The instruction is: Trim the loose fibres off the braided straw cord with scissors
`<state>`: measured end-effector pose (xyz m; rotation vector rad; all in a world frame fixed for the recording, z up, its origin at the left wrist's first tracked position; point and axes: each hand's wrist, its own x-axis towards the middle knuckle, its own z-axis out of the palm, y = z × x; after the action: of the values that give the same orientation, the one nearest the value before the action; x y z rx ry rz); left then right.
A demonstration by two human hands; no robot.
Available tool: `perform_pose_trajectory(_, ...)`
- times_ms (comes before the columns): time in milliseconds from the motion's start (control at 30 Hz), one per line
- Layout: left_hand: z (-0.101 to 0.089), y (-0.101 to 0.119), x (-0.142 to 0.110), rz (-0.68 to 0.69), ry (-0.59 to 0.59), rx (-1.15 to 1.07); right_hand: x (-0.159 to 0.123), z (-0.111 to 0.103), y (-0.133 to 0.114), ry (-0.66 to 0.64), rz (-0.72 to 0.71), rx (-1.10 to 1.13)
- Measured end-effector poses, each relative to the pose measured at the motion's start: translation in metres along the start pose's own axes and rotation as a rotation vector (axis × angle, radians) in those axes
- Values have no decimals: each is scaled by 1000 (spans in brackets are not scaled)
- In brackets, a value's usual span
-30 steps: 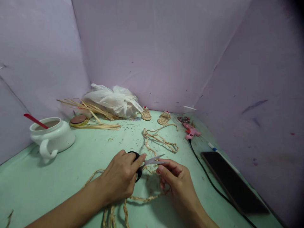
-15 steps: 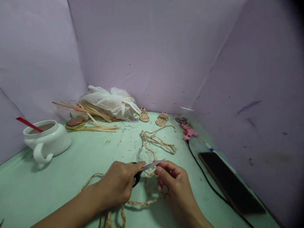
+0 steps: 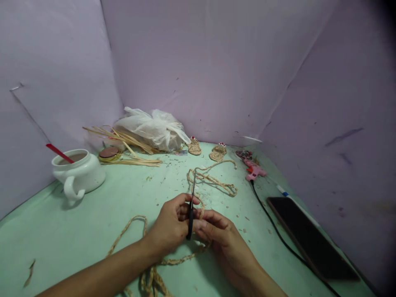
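Centrally, black-handled scissors are gripped by the left hand, tips pointing away. Just right of the scissors, braided cord is pinched by the right hand. Beyond the scissors, woven sandals are seen; to the scissors' right, a pink glue gun.

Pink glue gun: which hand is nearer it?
Right. The right hand is left of the glue gun and nearer the camera; the left hand, holding scissors, is farther left.

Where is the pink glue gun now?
In the head view, the glue gun lies right of centre, beyond the phone.
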<state>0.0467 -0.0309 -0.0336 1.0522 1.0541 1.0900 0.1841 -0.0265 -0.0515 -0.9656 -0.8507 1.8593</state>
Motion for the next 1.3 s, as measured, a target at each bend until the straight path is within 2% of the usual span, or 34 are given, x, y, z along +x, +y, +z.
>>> perform_pose_trajectory(167, 4, -4, 1, -27, 41, -74, -2, 6, -3, -73, 25, 128)
perform_pose_trajectory(267, 5, -6, 2, -52, 42, -71, -2, 5, -7, -44, 20, 193)
perform_pose_trajectory(400, 7, -9, 2, -122, 18, -41, 0, 0, -6, -3, -58, 132)
perform_pose_trajectory(567, 5, -10, 2, -123, 17, -34, 3, -3, -3, 22, -138, 63)
perform_pose_trajectory(833, 7, -10, 3, -143, 13, -12, 5, -4, -2, 26, -155, 54)
perform_pose_trajectory(1000, 9, -9, 3, -158, 1, 1, 3, -5, -4, -34, -178, 69)
perform_pose_trajectory(1300, 9, -16, 5, -141, -37, 71, 4, -6, -4, 138, -156, 70)
